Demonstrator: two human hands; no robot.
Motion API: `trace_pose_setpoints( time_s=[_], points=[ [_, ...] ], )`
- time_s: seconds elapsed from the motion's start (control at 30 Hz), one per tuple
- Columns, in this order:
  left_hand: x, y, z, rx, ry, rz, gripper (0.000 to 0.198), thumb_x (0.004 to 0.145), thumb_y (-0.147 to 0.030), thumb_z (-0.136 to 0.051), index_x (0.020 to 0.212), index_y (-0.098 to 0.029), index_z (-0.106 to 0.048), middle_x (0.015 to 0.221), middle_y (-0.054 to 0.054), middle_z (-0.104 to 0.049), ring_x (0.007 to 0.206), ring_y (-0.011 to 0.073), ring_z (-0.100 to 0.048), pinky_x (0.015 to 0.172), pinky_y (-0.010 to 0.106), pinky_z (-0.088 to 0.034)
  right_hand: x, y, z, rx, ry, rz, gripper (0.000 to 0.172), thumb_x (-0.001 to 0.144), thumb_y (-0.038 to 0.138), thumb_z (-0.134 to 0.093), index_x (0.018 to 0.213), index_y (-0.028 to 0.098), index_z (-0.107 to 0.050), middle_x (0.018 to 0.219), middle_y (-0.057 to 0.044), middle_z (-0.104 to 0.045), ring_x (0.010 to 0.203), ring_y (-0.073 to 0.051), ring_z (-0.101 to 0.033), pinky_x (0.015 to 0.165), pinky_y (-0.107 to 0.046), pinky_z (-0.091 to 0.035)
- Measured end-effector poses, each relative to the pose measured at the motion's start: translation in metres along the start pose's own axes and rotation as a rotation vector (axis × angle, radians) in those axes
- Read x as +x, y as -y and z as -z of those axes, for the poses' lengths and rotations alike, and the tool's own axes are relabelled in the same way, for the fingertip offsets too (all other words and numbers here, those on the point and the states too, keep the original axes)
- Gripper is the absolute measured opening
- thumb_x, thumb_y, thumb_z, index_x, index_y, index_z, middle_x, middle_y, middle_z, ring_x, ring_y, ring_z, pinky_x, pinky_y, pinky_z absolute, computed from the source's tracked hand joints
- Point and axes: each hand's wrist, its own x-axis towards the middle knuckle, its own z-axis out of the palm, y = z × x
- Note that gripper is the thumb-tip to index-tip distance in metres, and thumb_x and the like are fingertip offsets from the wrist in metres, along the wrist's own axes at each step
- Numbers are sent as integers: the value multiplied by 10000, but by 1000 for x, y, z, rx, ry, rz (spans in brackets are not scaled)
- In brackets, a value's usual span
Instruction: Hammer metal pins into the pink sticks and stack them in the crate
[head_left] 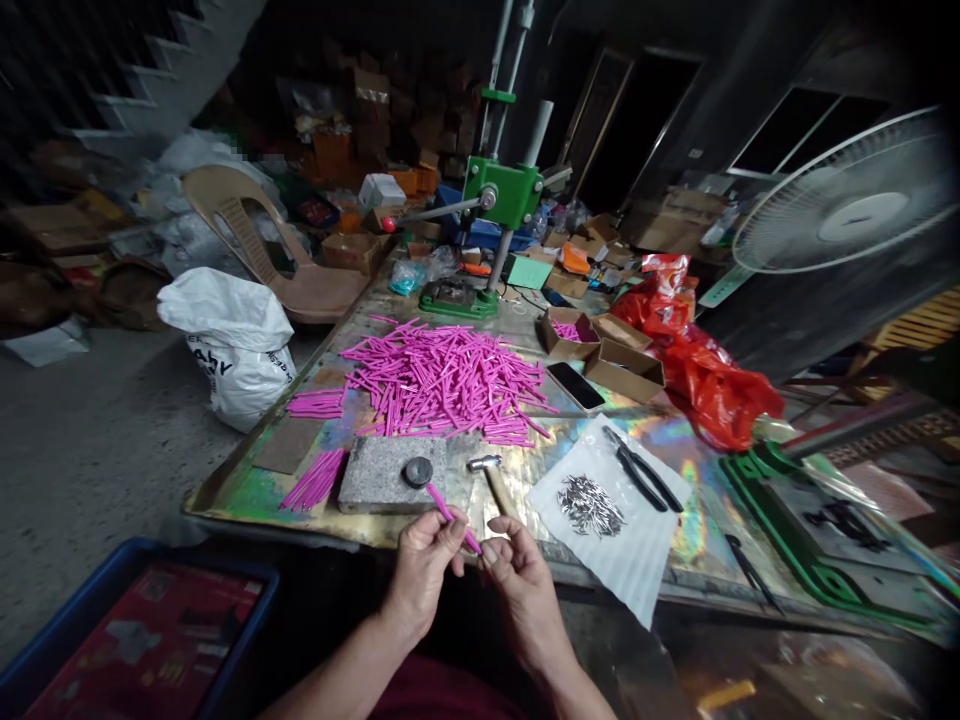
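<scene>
Above the table's front edge, my left hand point(431, 560) pinches a thin pink stick point(442, 503) that slants down to the right. My right hand point(521, 575) is at the stick's lower end, thumb and forefinger closed together; whatever lies between them is too small to make out. Just beyond my hands is a grey stone block point(367, 475) with a round dark metal piece point(418, 471) on it. A small hammer point(495, 480) lies right of the block. White sheeting point(637, 560) carries a heap of small pointed metal pieces point(590, 505) and black-handled pliers point(645, 475).
A large heap of pink sticks point(450, 375) covers the table's middle, with smaller bundles point(313, 480) at left. Behind stands a green hand press point(502, 190). A phone point(576, 386), cardboard boxes point(626, 368), red bags point(712, 390) and another green-based machine point(825, 530) are at right.
</scene>
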Motion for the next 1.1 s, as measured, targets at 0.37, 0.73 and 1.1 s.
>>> trace_pose_setpoints(
  time_s=[0.37, 0.73, 1.1],
  points=[
    [5, -11, 11, -43, -90, 11, 288, 630, -393, -652, 704, -134, -549, 565, -12, -552, 455, 71, -462, 358, 152, -295, 4, -1, -4, -175, 67, 34, 291, 689, 434, -592, 837, 196, -513, 559, 54, -436, 524, -107, -384, 520, -228, -315],
    [50, -39, 52, 220, -312, -367, 141, 643, -296, -604, 651, -161, -563, 507, -40, -581, 352, 51, -389, 382, 175, -309, 2, -13, 12, -257, -11, 36, 341, 681, 508, -563, 780, 182, -564, 529, 20, -495, 502, -125, -423, 500, -239, -335],
    [54, -37, 51, 443, -295, -445, 80, 687, -236, -548, 634, -183, -576, 511, -34, -570, 401, 82, -423, 426, 186, -348, -3, -14, 25, -283, -33, -7, 319, 696, 487, -560, 790, 182, -556, 561, 10, -499, 527, -130, -422, 514, -250, -327]
  ],
)
